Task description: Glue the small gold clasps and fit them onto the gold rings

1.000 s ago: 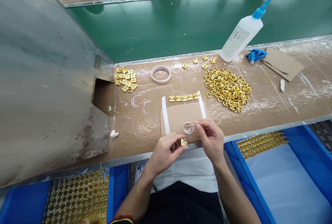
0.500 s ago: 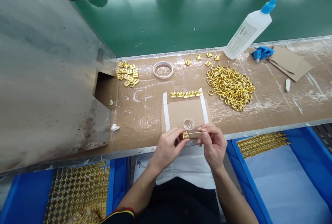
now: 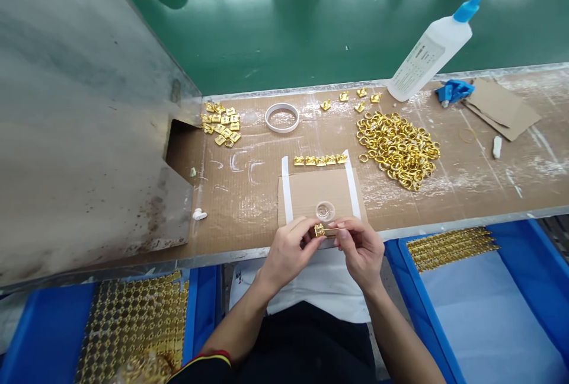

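My left hand [image 3: 288, 253] pinches a small gold square piece [image 3: 319, 230] between thumb and fingertips. My right hand [image 3: 362, 250] is closed on a thin stick [image 3: 331, 230], its tip at or very near the gold piece; I cannot tell whether they touch. Just beyond my fingers a small clear cup [image 3: 325, 211] stands on a cardboard pad [image 3: 311, 188] with white tape strips. Behind the pad lies a row of several gold pieces [image 3: 320, 160]. A heap of gold rings [image 3: 398, 150] sits to the right.
A white tape roll [image 3: 282, 118] and more gold square pieces [image 3: 224, 123] lie at the left, near a metal housing [image 3: 111, 105]. A bottle with a blue nozzle [image 3: 422, 55] leans at the back right. Blue bins [image 3: 444, 319] with gold strips flank my lap.
My right hand has moved left, bringing the stick closer to the gold piece. My left hand keeps its pinch. The whole view has shifted slightly.
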